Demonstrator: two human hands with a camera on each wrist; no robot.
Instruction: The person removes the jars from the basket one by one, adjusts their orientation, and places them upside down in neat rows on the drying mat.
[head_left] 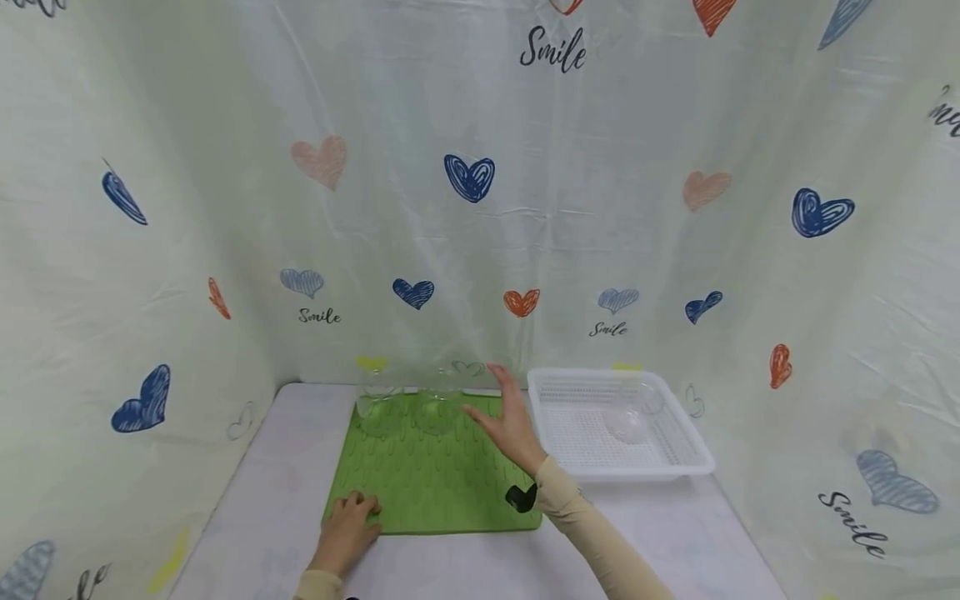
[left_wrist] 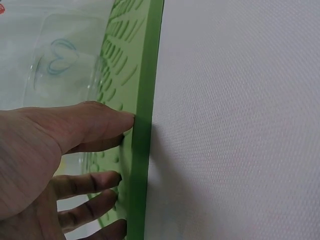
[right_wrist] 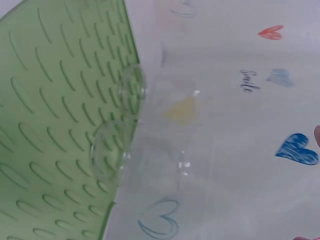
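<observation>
Green textured mat (head_left: 423,500) bears two clear cups (head_left: 437,410) at its far side; left hand (head_left: 348,525), fingers loosely bent, touches its near-left corner, holding nothing; right hand (head_left: 512,425), widely spread and empty, is raised near its far-right corner.

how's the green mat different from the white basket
The green mat is flat with raised ridges, while the white basket has walls and a perforated base. Two clear cups stand on the mat; the basket holds a single clear cup. Both sit on the white table.
</observation>
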